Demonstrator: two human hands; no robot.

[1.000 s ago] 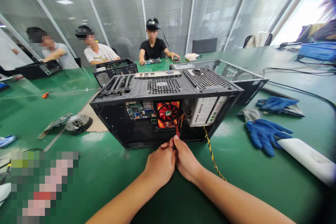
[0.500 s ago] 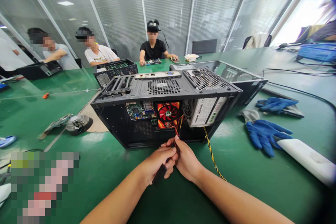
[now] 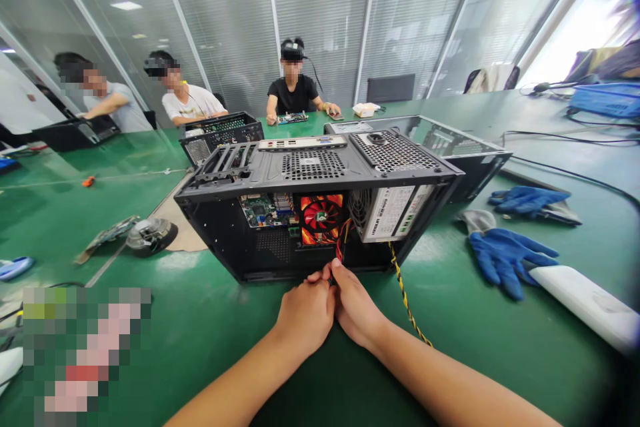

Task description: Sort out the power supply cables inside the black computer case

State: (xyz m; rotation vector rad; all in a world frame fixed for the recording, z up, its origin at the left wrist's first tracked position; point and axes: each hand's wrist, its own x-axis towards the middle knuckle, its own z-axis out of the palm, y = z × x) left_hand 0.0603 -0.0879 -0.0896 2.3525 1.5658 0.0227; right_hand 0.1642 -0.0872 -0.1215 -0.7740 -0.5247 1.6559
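Observation:
A black computer case (image 3: 227, 237) lies on its side before me, its open face toward me. Inside it are a green motherboard (image 3: 260, 211), a red cooling fan (image 3: 320, 213) and a white-labelled power supply (image 3: 393, 213). Red, black and yellow cables (image 3: 341, 250) run out of the case to my fingers. My left hand (image 3: 307, 313) is closed, knuckles up, pressed against my right hand (image 3: 359, 307). The right one is closed on the cables, thumb on top. What lies between the palms is hidden. A yellow-and-black twisted cable (image 3: 400, 277) hangs beside my right forearm.
Blue gloves (image 3: 505, 257) and a white box-like object (image 3: 583, 297) lie on the right. A round metal part (image 3: 151, 235) rests on brown card at left. Another open case (image 3: 480, 170) stands behind. Three people sit across the green table (image 3: 210, 360).
My left hand has turned over, back of the hand upward, and the black connector that stuck out of it is now hidden. My right hand stays nearly in place.

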